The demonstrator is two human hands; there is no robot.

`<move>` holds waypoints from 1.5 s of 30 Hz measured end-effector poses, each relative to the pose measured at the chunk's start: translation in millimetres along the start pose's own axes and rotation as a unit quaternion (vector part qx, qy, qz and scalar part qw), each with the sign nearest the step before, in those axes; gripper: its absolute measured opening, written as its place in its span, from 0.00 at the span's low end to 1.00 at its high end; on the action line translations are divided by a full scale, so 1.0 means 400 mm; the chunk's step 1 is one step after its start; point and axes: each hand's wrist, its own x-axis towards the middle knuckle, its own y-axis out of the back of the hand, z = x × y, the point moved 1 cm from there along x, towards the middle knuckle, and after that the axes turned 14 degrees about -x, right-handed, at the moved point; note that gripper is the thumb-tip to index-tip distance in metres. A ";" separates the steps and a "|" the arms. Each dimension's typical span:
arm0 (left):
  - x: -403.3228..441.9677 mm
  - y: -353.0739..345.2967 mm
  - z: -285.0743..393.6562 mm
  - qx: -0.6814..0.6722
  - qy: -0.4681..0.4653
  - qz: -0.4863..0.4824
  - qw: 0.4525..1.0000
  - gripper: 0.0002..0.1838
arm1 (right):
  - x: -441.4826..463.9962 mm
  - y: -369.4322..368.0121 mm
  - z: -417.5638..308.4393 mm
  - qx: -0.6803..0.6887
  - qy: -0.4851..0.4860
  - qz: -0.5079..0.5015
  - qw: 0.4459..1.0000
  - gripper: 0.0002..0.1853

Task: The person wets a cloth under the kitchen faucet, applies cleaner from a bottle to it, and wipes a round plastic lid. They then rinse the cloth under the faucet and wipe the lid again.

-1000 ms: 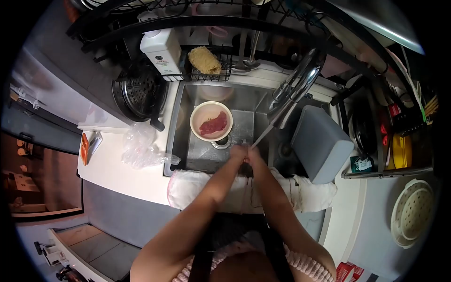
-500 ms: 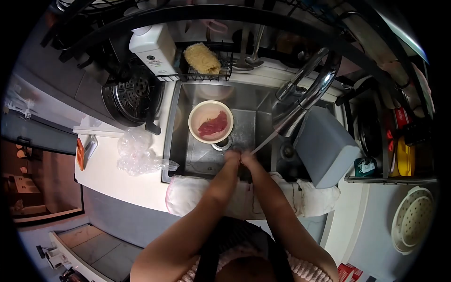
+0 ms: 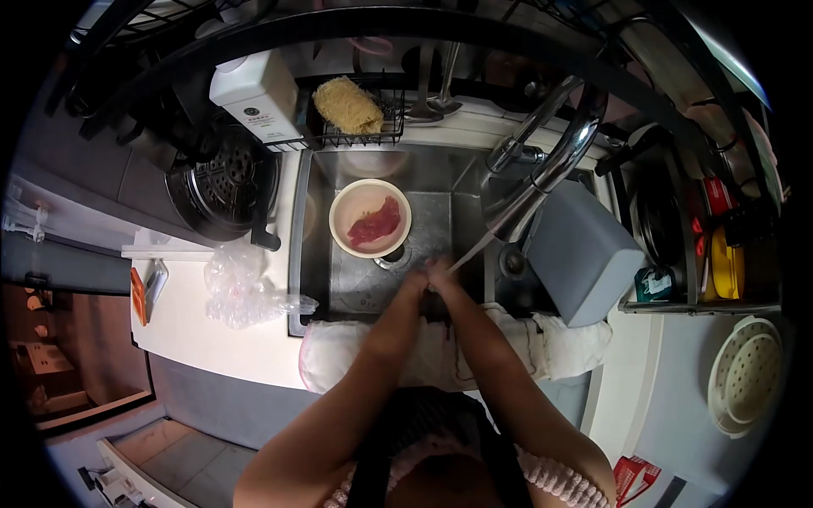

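Water runs from the chrome faucet (image 3: 518,212) onto my two hands, which are together low in the steel sink (image 3: 347,292). My left hand (image 3: 415,279) touches my right hand (image 3: 439,273); both are small and blurred, so their fingers cannot be made out. Nothing can be seen held in either. Behind them and to the left, a cream bowl (image 3: 339,240) stands in the sink, beside the drain. A piece of red meat (image 3: 374,222) lies inside the bowl.
A grey bin (image 3: 584,254) stands over the sink's right part. White cloths (image 3: 339,351) drape the front edge. Left lie clear plastic bags (image 3: 241,292). Behind are a white bottle (image 3: 258,97), a yellow sponge (image 3: 347,106) and a black rack (image 3: 381,25).
The view has shifted slightly. My hands stay together under the stream and have shifted a little against each other. The bowl and meat stay in place in the sink.
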 end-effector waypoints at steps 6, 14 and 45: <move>-0.445 0.087 0.283 -0.275 -0.079 0.011 0.958 0.17 | -0.110 0.024 -0.026 0.261 -0.051 0.007 0.964 0.17; 0.130 -0.088 -0.046 0.262 -0.042 -0.032 0.964 0.14 | 0.018 -0.090 0.076 0.219 -0.065 -0.015 0.973 0.25; 0.032 -0.008 0.002 0.281 -0.027 0.030 0.959 0.21 | -0.045 -0.008 0.041 -0.145 0.197 -0.110 0.963 0.16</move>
